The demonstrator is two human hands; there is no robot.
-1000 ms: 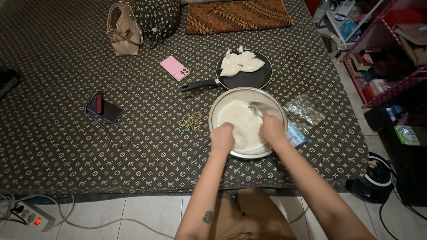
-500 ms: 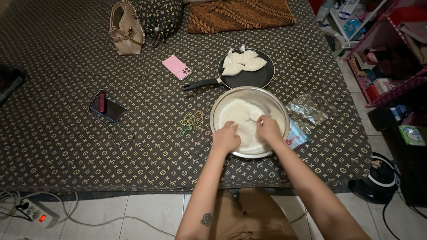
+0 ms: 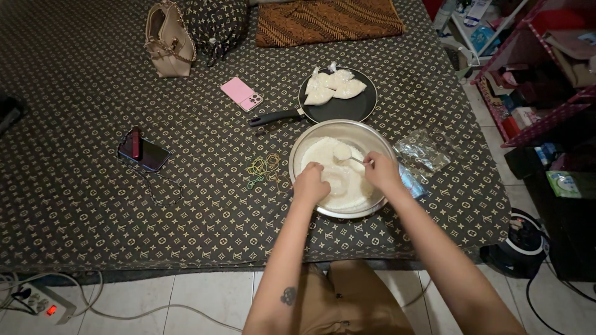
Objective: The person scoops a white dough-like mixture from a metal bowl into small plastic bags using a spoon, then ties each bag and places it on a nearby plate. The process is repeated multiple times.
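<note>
White rice in the round steel bowl [image 3: 298, 155] sits mid-mat, below the black frying pan [image 3: 354, 108]. My right hand [image 3: 382, 172] pinches a metal spoon [image 3: 345, 153] heaped with rice. My left hand [image 3: 309, 183] is curled at the near rim, possibly holding a clear bag; can't tell.

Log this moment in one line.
right hand: lifts heaped metal spoon | left hand: over white rice | round steel bowl

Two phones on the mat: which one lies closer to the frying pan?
The pink phone, beside the pan's handle; the dark phone lies far left, trailing a cable.
</note>
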